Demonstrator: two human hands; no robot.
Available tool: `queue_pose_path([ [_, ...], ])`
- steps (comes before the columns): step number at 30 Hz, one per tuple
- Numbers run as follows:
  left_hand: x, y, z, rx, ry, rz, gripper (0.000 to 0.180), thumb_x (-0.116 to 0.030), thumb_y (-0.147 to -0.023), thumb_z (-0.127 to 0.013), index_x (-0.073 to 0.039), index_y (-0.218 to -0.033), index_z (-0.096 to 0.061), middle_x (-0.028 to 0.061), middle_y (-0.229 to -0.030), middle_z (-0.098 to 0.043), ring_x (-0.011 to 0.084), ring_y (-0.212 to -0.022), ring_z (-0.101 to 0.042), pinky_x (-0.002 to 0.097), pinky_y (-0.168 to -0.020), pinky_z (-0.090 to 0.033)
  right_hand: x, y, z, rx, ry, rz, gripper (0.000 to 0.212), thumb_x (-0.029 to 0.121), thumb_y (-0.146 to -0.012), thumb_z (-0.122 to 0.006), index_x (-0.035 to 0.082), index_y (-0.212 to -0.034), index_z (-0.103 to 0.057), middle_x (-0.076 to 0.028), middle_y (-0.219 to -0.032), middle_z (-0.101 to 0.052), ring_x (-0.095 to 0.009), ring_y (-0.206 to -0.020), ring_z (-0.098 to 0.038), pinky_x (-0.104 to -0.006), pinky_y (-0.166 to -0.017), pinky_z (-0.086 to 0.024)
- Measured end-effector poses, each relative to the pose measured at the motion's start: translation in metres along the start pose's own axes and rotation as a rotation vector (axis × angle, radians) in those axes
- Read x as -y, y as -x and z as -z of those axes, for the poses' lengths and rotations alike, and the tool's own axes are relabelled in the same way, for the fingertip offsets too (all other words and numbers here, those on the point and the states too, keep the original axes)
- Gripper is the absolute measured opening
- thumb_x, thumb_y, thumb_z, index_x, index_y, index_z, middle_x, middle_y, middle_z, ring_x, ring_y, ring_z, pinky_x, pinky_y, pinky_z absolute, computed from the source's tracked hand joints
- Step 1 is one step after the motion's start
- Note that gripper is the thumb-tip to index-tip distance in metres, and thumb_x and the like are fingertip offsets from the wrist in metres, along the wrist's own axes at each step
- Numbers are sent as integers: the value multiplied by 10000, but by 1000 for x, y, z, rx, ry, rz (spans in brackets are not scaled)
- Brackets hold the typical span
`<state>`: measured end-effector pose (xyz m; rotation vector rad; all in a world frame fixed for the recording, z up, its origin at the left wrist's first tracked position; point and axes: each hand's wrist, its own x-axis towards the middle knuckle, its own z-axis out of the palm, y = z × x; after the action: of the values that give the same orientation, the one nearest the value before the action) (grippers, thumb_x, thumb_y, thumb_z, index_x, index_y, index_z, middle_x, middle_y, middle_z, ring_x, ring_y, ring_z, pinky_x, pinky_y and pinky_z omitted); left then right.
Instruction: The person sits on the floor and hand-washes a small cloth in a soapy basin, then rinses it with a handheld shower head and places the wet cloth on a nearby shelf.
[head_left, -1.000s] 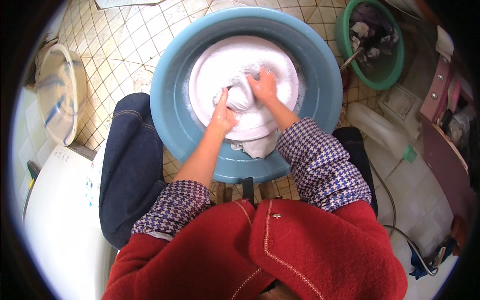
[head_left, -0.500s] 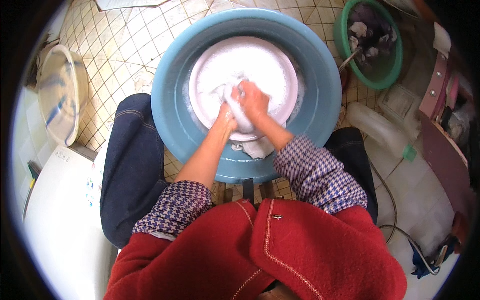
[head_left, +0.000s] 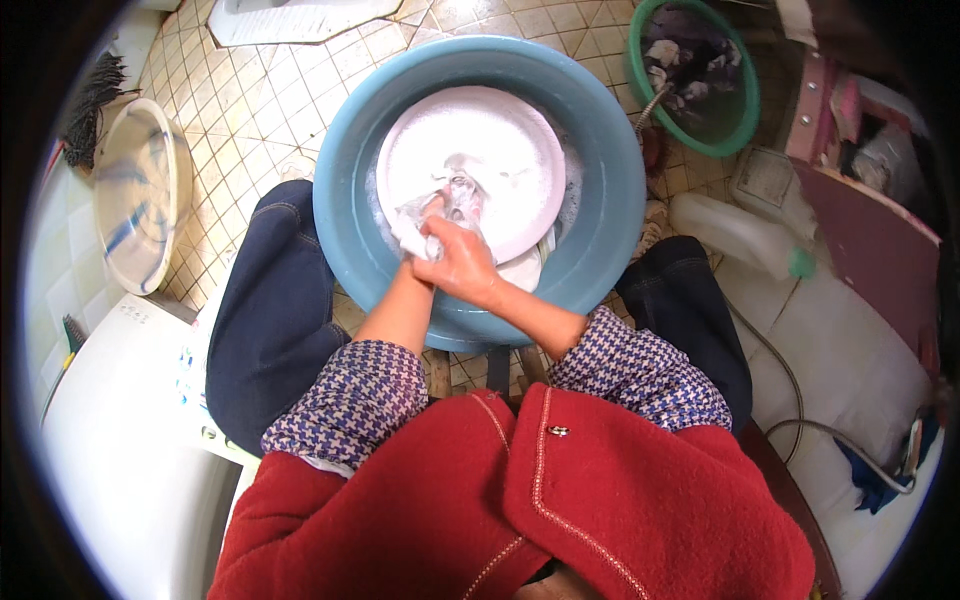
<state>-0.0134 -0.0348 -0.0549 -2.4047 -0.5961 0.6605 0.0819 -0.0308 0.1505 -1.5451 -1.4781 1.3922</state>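
A wet white cloth (head_left: 413,238) is bunched between my hands at the near side of a pale pink basin (head_left: 552,150) full of white suds. My right hand (head_left: 462,262) is closed on the cloth, fingers curled, crossing over my left wrist. My left hand (head_left: 436,206) reaches farther into the foam with the cloth against it; suds and my right hand hide most of its fingers. The pink basin sits inside a large blue tub (head_left: 610,190) with soapy water. Another piece of white cloth (head_left: 522,272) lies in the tub beside the pink basin's near edge.
At far right stands a green basin (head_left: 748,110) with dark and pale laundry in water. A plastic jug (head_left: 730,232) with a green cap and a shower hose (head_left: 800,400) lie at the right. A cream basin (head_left: 180,190) leans at the left near a white appliance (head_left: 120,400).
My hands have come nearer to me and slightly left with the cloth. My right hand now crosses over my left wrist. The whole view has shifted a little.
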Motion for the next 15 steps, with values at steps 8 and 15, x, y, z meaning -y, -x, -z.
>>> queue_pose_path([
  [8,96,-3,124,456,3297,1162,304,-137,-774,-619,50,-1007,-563,133,-894,-611,256,-691,-621,398,-571,-523,-9,-30,69,-370,422,-445,379,375,-759,-562,63,-973,-557,-189,-872,-626,-345,-798,-605,-418,-703,-466],
  [15,120,33,137,712,2702,821,332,-195,-791,-603,11,-1047,-559,126,-984,-608,243,-846,-616,373,-742,-522,25,22,73,-358,-200,-71,295,247,-729,-675,20,-878,-559,-137,-865,-599,-181,-792,-578,-329,-675,-483],
])
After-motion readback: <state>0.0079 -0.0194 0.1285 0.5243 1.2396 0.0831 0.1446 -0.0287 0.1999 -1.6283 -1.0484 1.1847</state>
